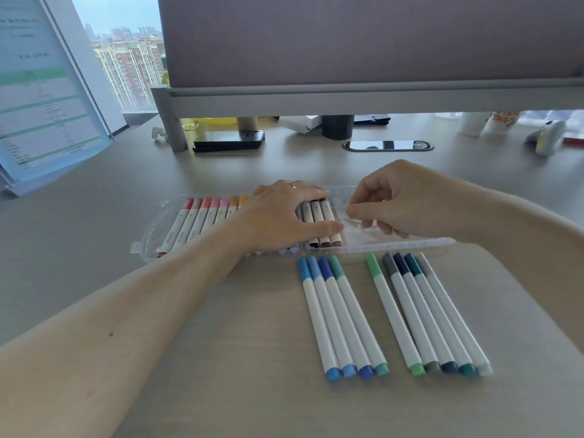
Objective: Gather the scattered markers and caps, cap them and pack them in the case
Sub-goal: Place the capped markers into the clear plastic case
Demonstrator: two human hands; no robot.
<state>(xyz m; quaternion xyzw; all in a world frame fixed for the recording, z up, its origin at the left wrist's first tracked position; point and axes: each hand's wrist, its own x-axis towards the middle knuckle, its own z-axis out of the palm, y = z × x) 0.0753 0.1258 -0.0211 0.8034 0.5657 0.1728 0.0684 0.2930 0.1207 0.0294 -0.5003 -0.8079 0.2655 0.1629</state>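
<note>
Black phone (228,141), propped document stand (44,99)

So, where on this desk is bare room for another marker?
Bare strip between the four blue-to-teal-capped markers and the five green-to-grey-capped markers; also the grey desk left of the blue ones. Crowded: the clear plastic case, under the left hand and right hand.

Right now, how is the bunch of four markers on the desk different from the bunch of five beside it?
The four markers are blues and one turquoise; the five markers are green, grey, navy, dark teal and one pale. The four markers lie on the left; the five lie on the right and slant more. Both bunches have white barrels, look capped and lie side by side on the desk, outside the clear case.
</note>
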